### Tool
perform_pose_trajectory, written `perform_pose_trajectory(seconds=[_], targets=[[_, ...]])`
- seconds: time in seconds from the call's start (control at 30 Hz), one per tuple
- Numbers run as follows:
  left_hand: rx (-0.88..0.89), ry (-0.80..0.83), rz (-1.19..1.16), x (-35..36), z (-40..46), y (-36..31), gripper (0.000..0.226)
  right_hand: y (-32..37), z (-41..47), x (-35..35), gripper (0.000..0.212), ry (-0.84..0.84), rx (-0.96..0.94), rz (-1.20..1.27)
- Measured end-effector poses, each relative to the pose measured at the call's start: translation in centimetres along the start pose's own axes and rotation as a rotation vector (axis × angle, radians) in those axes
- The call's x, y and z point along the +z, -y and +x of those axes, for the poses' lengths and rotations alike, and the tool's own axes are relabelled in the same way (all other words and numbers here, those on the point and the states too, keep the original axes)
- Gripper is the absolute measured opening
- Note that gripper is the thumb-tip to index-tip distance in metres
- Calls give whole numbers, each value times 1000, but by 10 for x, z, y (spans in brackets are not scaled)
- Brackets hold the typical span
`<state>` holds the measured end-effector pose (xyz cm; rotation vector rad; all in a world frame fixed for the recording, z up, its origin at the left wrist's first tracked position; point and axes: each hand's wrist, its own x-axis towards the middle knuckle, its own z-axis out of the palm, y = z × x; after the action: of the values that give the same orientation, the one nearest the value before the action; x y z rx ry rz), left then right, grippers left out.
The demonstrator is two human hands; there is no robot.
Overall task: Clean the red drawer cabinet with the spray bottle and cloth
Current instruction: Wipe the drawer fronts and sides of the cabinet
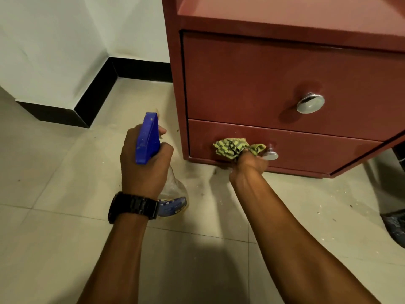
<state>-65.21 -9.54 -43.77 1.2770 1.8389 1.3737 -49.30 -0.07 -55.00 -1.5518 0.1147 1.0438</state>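
Tiled floor (65, 216), cloth (232, 147) in right hand (249, 165), on lower drawer (306, 152)

We are counting one red cabinet (241, 62) showing two drawers — upper (252, 84), lower (317, 154) — two silver knobs (310, 103) (271, 155), one spray bottle (149, 139), one cloth (232, 147), two hands (142, 167) (249, 165), one wristwatch (133, 206).

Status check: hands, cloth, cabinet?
Left hand grips spray bottle, idle. Right hand presses cloth on lower drawer, beside knob. Nothing blocking.
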Motion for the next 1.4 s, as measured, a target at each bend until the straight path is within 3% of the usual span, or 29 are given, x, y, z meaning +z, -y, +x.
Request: perform_pose_trajectory(seconds=[0.2,0.33,0.43,0.6,0.7,0.8,0.87,0.97,1.0,1.2,1.33,1.4], targets=[[38,-20,8,-10,13,0,38,-22,-37,34,32,180,-61,-47],[24,-54,0,-17,9,12,37,-63,-40,47,34,232,100,-246],[-1,-76,-12,-23,7,21,40,-68,-39,47,51,288,212,-288],[11,-84,-11,-25,6,24,38,-46,-15,31,37,301,320,-118],[-1,-95,-23,-27,12,27,37,-25,17,24,34,223,225,-53],[1,-95,-8,-28,16,28,35,25,-17,18,33,187,154,64],[-3,-109,-1,-28,18,28,34,39,-53,24,23,201,-79,60],[12,-134,4,-26,21,27,35,45,-112,21,28,209,-777,-193],[21,-137,9,-26,21,27,36,48,-124,20,25,241,-932,-234],[27,-142,-25,-29,20,33,39,71,-148,43,32,285,-1597,-195],[10,-153,-11,-33,23,37,35,61,-118,60,20,278,-2104,-415],[19,-146,9,-32,24,37,35,41,-93,60,14,303,-2271,-606]])
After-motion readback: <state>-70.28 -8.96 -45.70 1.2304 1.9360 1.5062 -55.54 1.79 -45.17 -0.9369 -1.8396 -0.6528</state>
